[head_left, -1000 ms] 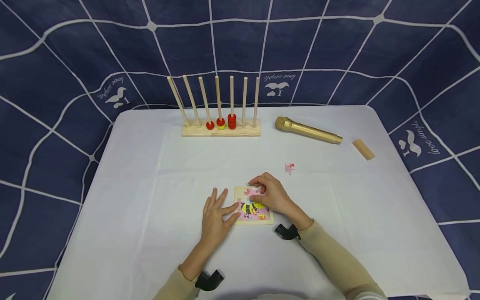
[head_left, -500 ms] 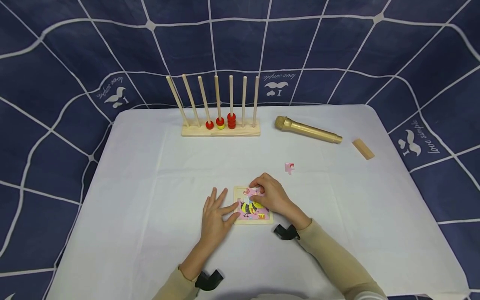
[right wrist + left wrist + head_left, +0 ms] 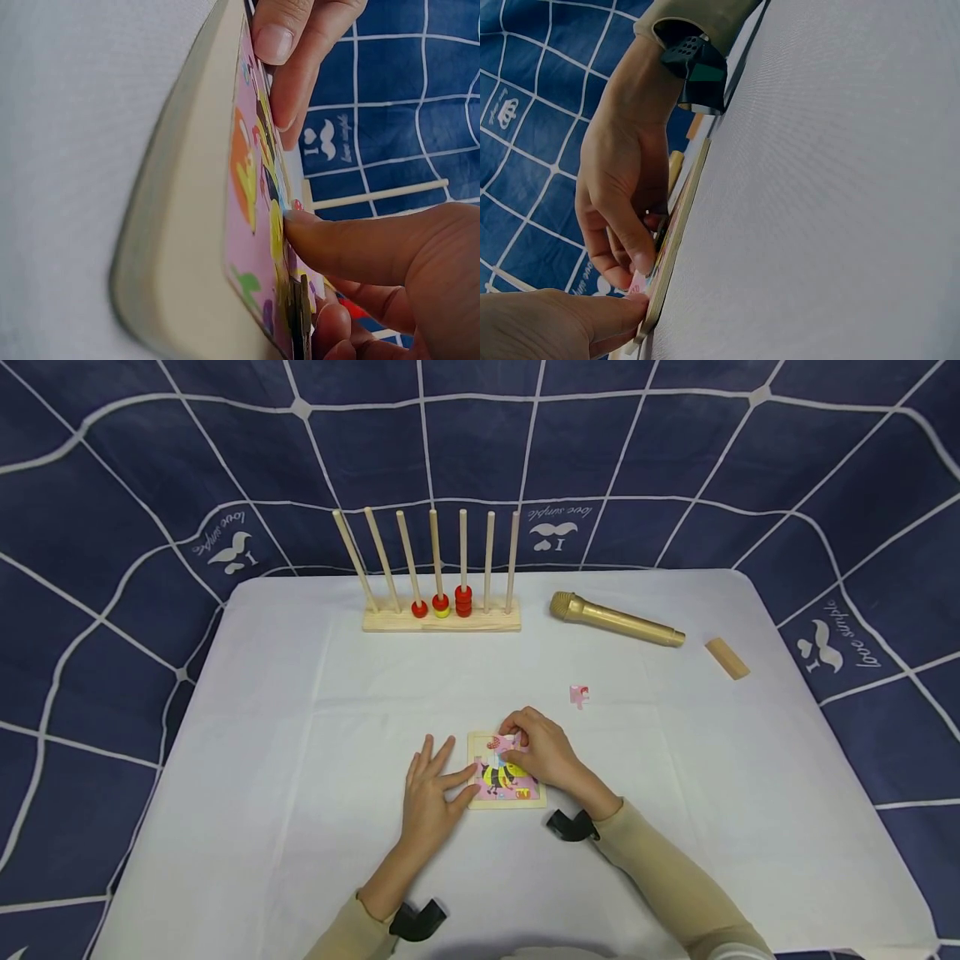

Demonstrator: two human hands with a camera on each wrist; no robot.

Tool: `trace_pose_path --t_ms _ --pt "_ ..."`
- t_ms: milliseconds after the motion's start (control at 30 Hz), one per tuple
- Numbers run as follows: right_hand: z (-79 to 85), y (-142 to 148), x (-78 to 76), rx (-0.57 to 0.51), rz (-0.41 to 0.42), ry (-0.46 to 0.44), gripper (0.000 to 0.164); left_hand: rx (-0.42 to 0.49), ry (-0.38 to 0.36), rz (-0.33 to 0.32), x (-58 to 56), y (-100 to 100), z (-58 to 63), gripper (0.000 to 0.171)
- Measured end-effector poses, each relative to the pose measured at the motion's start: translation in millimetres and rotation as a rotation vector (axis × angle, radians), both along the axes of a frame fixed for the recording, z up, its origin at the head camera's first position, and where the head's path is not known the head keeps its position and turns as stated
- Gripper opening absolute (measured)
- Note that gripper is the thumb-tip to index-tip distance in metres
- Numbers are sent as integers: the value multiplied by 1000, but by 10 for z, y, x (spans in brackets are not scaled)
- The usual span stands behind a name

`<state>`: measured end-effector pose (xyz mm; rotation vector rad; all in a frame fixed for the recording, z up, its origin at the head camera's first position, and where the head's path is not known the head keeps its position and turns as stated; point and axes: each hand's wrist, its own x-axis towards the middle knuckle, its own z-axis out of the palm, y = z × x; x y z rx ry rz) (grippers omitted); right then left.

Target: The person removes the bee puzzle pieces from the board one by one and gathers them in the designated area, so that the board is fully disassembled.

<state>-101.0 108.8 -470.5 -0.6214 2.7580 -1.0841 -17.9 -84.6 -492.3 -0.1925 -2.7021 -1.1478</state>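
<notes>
A small wooden jigsaw puzzle (image 3: 495,804) with a bee picture lies flat in its pale frame near the middle of the table. My right hand (image 3: 549,752) is over its upper right part, thumb and fingers pinching a pink puzzle piece (image 3: 508,742) that sits tilted in the right wrist view. Part of that piece is hidden behind the fingers. At the frame's left edge, my left hand (image 3: 433,802) rests its thumb and index finger, the other fingers spread straight. One loose pink puzzle piece (image 3: 578,696) lies beyond the right hand.
At the back stands a wooden bead counter (image 3: 442,622) with upright pegs and several red and yellow rings. A gold microphone (image 3: 618,621) and a small wooden block (image 3: 727,659) lie to the back right. Dark blue patterned cloth (image 3: 480,452) hangs behind the table.
The pink piece in the right fingers has turned and shifted slightly over the puzzle. Both hands have stayed almost in place.
</notes>
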Motion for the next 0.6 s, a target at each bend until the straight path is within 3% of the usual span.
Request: trace_pose_path --t_ms 333,600 --pt "-1 -4 -4 -80 -25 -11 14 11 -27 2 1 2 17 30" --pt "27 26 -7 -143 -23 -51 10 18 -27 3 4 5 14 31"
